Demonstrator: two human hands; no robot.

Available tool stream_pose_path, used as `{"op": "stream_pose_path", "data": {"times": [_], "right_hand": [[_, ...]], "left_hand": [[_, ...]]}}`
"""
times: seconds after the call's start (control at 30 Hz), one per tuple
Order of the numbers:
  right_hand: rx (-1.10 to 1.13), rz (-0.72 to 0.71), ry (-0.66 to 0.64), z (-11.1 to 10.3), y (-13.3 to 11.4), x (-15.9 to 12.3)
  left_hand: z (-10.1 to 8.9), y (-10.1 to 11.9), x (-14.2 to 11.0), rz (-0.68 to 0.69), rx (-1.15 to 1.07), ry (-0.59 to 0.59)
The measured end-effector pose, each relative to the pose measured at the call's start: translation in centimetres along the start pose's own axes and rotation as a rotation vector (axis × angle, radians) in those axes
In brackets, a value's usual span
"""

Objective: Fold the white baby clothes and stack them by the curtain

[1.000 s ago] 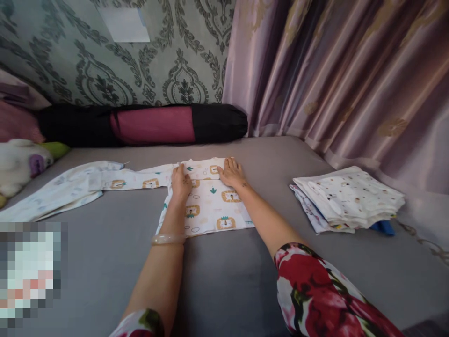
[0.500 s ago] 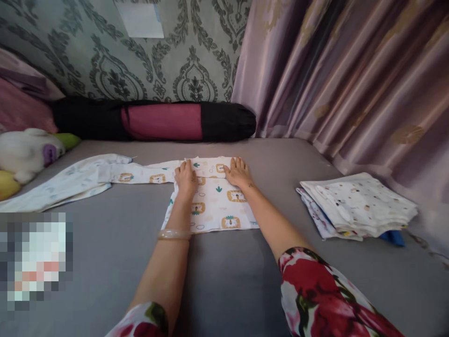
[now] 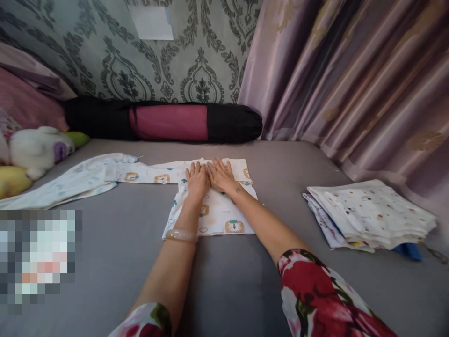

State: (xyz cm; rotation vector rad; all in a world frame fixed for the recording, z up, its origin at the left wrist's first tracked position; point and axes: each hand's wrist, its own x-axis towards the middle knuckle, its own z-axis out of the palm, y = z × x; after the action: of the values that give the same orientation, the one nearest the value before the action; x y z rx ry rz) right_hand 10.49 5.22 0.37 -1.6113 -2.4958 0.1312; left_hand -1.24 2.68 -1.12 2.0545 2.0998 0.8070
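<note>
A white children's shirt (image 3: 228,210) printed with orange lions and green leaves lies on the grey bed sheet. Its right sleeve is folded across the top of the body, while the other sleeve (image 3: 149,174) stretches out to the left. My left hand (image 3: 198,178) rests flat on the upper part of the shirt, fingers spread. Right beside it, my right hand (image 3: 220,175) presses flat on the folded sleeve, fingers also extended. The two hands nearly touch, and they cover part of the print.
Another pale garment (image 3: 80,182) lies left, meeting the outstretched sleeve. A stack of folded clothes (image 3: 372,213) sits at the right. Along the wall runs a black and maroon long bag (image 3: 168,122). Plush toys (image 3: 35,147) are at the far left, and a curtain (image 3: 315,70) hangs at right.
My right hand has slid left along the folded sleeve, next to my left hand. My left hand has flattened and shifted slightly right. The camera view has turned a little left.
</note>
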Motion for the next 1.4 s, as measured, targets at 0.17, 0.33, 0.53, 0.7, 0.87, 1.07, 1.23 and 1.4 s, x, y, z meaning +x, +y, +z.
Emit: {"op": "stream_pose_path", "data": {"times": [0.17,0.33,0.53,0.7,0.87,1.07,1.23,1.4], "right_hand": [[0.049,-0.014,-0.080,0.8,-0.5,0.4],[0.080,0.061,-0.076,1.0,0.5,0.1],[0.081,0.245,-0.071,0.6,1.9,-0.3],[0.059,0.342,-0.095,0.0,3.0,-0.6],[0.027,0.370,-0.131,-0.5,4.2,-0.7],[-0.005,0.362,-0.112,-0.7,5.5,-1.4],[-0.014,0.359,-0.116,-0.8,5.8,-1.5],[-0.059,0.365,-0.100,-1.7,4.1,-0.8]], "left_hand": [[0.3,-0.5,0.0,-0.095,0.012,-0.082],[0.1,-0.2,-0.3,-0.127,0.098,-0.142],[-0.4,0.3,-0.4,-0.156,0.171,-0.191],[-0.4,0.2,-0.4,-0.158,0.180,-0.184],[-0.4,0.3,-0.3,-0.168,0.169,-0.198],[-0.2,0.1,-0.2,-0.168,0.149,-0.209],[-0.4,-0.2,0.1,-0.166,0.048,-0.203],[-2.6,-1.5,1.6,-0.203,-0.212,-0.154]]}}
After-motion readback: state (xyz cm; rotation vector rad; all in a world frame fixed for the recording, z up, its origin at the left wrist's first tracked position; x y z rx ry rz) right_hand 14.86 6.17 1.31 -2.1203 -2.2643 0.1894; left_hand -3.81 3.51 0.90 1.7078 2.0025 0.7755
